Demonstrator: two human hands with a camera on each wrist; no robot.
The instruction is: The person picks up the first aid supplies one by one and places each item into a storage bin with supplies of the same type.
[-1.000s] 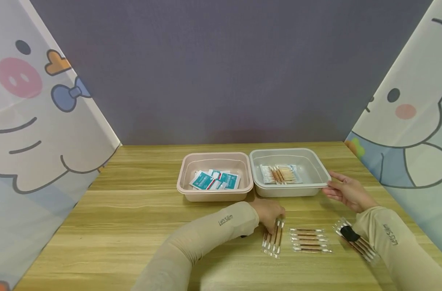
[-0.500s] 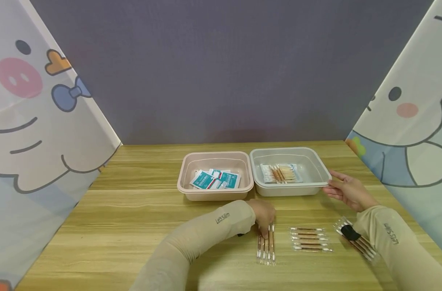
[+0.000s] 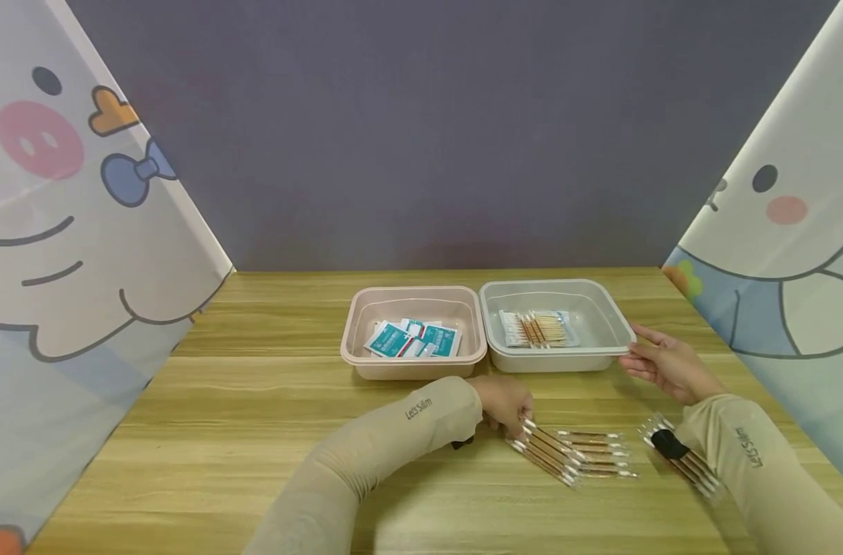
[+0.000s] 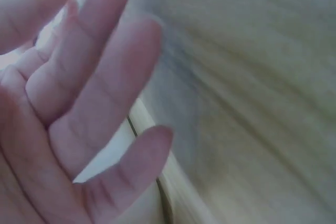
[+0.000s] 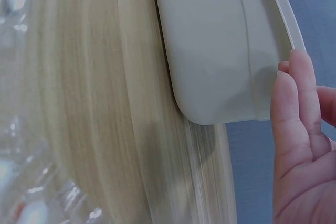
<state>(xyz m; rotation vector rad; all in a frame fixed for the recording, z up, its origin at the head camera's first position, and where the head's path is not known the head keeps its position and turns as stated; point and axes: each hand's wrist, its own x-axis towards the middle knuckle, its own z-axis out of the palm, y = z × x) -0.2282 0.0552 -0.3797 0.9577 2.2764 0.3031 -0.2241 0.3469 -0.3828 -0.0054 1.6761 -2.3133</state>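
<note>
A: What starts things at the left?

B: A white cartoon panel (image 3: 53, 247), lightly creased, standing beside the wood-grained table (image 3: 199, 432). Next, a smooth, round-cornered pink tray (image 3: 416, 371) holds overlapping flat teal-and-white sachets (image 3: 391, 339).

A: And the left hand (image 3: 503, 402)?

B: It leaves a snug beige sleeve (image 3: 365, 455), back upward, reaching toward three o'clock. Its grip pinches one end of the held swab strip (image 3: 547, 455); the left wrist view shows other fingers extended, though the pinch itself is hard to make out there.

A: Where is that strip from the grip?

B: Right at the fingertips, slanting toward four-thirty: slim brown stems, white cotton tips, clear glossy film. Its far end overlaps the flat swab strip (image 3: 600, 445) at four o'clock; whether they touch, I cannot tell.

A: Farther right?

B: The gray tray (image 3: 560, 361), rounded and smooth, sits at one o'clock from the left hand, with a swab bundle (image 3: 537, 330) inside. The right hand (image 3: 673, 370) touches its near-right corner, fingers straight along the rim, pointing toward ten.

A: Anything below that?

B: At six o'clock, the third swab strip (image 3: 696, 472) lies crinkly beside the right cuff.
</note>
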